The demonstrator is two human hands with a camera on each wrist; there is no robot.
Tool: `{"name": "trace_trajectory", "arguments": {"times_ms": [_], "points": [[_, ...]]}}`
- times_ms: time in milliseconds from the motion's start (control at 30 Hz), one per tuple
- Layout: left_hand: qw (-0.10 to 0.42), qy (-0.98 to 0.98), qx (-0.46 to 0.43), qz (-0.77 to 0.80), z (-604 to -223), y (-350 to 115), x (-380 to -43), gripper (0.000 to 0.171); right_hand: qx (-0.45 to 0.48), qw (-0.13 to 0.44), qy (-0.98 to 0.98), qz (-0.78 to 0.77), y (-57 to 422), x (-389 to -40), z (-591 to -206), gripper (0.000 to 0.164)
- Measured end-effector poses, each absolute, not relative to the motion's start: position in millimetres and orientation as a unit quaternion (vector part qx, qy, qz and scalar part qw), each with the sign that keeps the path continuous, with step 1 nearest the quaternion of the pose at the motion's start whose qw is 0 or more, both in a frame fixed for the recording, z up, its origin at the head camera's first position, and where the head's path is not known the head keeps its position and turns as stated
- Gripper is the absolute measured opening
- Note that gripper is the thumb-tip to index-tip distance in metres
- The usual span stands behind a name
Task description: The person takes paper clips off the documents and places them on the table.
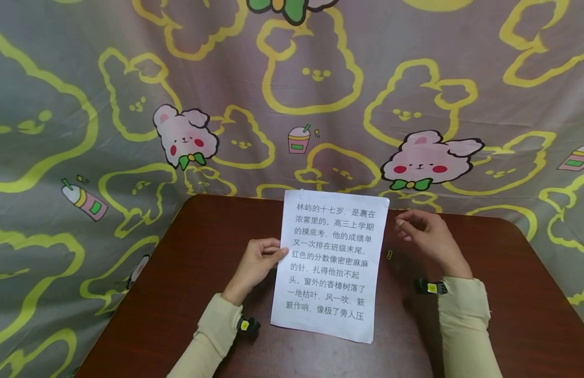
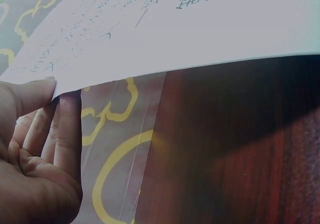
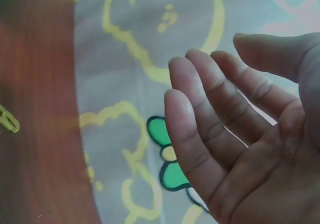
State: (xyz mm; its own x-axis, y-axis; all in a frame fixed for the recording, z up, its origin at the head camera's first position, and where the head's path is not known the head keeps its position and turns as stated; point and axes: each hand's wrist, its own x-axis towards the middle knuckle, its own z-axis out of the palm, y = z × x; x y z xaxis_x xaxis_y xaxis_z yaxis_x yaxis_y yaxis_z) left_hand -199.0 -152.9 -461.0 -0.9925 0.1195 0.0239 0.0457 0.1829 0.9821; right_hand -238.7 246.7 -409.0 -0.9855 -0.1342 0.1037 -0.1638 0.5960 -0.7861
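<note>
My left hand (image 1: 257, 265) pinches the left edge of a white paper sheet (image 1: 330, 265) between thumb and fingers. The sheet is held up over the table, its side with large printed Chinese text facing me. A small pale paper clip (image 1: 301, 194) sits at its top left corner. In the left wrist view, the thumb (image 2: 35, 95) lies on the printed face and the fingers are behind. To the right of the sheet, my right hand (image 1: 426, 236) hovers with loosely bent fingers and holds nothing. A yellow paper clip (image 1: 389, 254) lies on the table between sheet and right hand.
The dark reddish-brown table (image 1: 178, 289) has rounded far corners. A grey-pink curtain (image 1: 244, 84) with yellow bunny outlines hangs right behind the table and along both its sides. Each wrist wears a small black strap device, one of them the right wrist camera (image 1: 431, 287).
</note>
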Motion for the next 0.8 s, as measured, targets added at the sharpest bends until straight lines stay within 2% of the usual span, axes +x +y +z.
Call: {"name": "trace_trajectory", "arguments": {"times_ms": [467,800], "points": [[0.03,0.772,0.051,0.633,-462,-153,-198,0.015,0.112,0.141,-0.85,0.495,234,-231,-393,0.029],[0.031,0.771,0.049,0.634,-460,-153,-199,0.016,0.106,0.157,-0.852,0.489,222,-233,-383,0.034]]}}
